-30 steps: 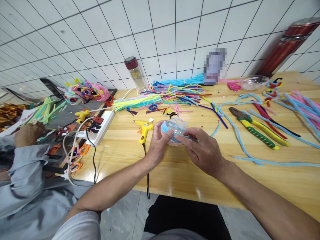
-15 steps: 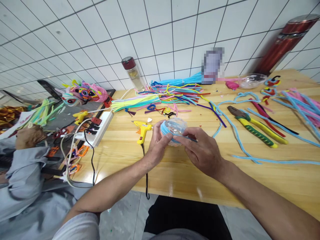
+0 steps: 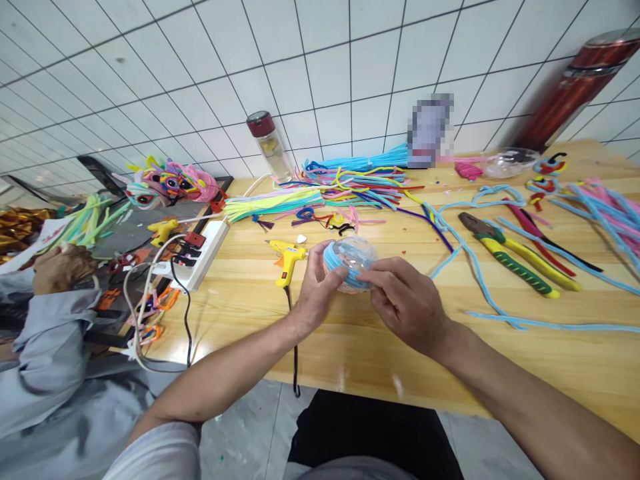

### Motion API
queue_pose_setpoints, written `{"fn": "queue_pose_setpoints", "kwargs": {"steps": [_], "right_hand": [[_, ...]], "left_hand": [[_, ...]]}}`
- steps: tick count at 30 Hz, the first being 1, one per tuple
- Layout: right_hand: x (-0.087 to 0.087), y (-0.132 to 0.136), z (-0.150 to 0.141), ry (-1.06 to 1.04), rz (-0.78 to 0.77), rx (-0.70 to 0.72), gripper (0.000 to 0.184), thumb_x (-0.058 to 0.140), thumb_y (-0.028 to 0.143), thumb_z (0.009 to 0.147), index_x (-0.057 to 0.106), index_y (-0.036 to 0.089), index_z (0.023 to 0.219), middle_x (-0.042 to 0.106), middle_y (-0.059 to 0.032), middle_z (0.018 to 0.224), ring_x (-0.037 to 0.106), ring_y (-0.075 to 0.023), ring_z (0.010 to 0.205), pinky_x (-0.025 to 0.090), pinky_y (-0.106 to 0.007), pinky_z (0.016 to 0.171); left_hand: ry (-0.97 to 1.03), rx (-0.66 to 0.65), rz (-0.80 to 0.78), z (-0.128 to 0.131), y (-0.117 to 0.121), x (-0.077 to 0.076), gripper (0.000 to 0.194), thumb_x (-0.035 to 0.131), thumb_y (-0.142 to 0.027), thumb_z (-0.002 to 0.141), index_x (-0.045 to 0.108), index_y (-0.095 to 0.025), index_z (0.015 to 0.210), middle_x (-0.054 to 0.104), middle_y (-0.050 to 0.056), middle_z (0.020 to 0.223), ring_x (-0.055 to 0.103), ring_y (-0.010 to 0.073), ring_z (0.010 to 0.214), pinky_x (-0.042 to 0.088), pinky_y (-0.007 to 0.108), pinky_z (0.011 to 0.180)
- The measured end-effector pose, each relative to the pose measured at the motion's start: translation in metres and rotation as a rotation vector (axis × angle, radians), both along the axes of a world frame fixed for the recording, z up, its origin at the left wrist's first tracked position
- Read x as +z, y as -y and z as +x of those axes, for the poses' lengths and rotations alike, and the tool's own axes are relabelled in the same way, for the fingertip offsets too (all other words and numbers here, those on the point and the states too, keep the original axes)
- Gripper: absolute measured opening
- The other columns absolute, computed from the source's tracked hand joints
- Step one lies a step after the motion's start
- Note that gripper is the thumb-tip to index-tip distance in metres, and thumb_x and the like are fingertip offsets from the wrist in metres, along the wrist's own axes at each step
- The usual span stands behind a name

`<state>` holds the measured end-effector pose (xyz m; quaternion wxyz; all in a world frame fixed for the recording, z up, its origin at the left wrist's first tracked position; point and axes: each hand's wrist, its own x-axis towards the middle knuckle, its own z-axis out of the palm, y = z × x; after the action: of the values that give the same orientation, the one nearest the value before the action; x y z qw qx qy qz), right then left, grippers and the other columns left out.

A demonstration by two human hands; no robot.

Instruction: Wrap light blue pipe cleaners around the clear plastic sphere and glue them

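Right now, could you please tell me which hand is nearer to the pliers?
Right: the right hand is left of the pliers, at the right side of a clear ball; the left hand is farther left, holding the ball's left side.

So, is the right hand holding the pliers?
No, the pliers lie on the wooden table, apart from the right hand.

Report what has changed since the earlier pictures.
The right hand has shifted its pinch slightly rightward, and the loose blue pipe cleaner beside it has swung right. The left hand still grips the blue-wrapped clear plastic ball; the nearer glue gun and pliers stayed put.
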<state>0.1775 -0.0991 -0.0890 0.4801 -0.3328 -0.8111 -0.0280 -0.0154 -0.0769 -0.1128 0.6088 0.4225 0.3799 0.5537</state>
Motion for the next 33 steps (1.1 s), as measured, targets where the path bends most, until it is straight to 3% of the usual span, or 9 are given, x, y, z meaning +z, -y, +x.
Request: {"fn": "queue_pose_setpoints", "kwargs": {"steps": [20,33], "right_hand": [[0.0018,-0.0016,0.0008,0.002,0.017,-0.013,0.033,0.058,0.001,0.099,0.072,0.024,0.118,0.077,-0.0066,0.099,0.075,-0.0206,0.090,0.063,-0.031,0.077],[-0.0016,-0.0005,0.0016,-0.006,-0.036,0.011,0.042,0.056,0.002,0.097,0.074,0.028,0.124,0.079,-0.0068,0.104,0.077,-0.0220,0.094,0.066,-0.036,0.082]], "left_hand": [[0.017,-0.028,-0.005,0.0033,0.0035,0.0049,0.073,0.096,-0.058,0.075,0.058,-0.029,0.131,0.069,0.002,0.121,0.067,0.0200,0.111,0.055,0.035,0.101],[-0.033,-0.016,0.020,0.0010,0.0011,0.0007,0.071,0.093,-0.056,0.077,0.057,-0.028,0.131,0.069,0.003,0.123,0.068,0.0217,0.113,0.054,0.038,0.103]]}}
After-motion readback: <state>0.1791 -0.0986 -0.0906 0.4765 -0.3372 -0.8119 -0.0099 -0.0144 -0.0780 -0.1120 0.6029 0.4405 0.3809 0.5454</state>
